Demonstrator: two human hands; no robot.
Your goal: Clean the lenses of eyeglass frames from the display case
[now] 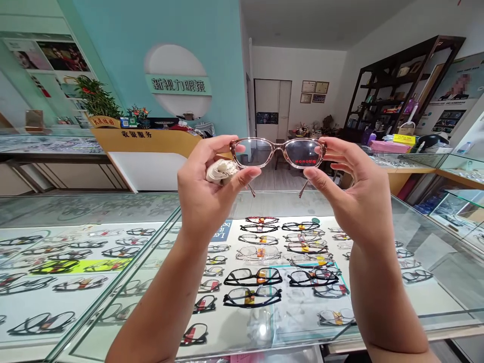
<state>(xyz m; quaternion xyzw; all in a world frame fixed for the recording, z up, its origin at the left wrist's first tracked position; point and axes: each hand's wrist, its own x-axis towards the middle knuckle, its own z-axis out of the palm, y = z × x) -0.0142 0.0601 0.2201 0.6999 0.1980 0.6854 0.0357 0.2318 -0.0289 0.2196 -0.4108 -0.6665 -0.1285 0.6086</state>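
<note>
I hold a pair of glasses (279, 153) with a clear pinkish-brown frame up in front of me, its temples folded out toward me. My left hand (206, 189) pinches the frame's left end between thumb and forefinger and also keeps a crumpled beige cloth (220, 170) tucked in its fingers. My right hand (350, 186) pinches the frame's right end the same way. Red lettering shows on the right lens.
Below my arms is a glass display counter (159, 222) with several pairs of glasses laid in rows inside. A yellow and white reception desk (143, 151) stands behind it at the left. Dark shelving (401, 85) lines the right wall, with more glass counters (454, 171) beneath.
</note>
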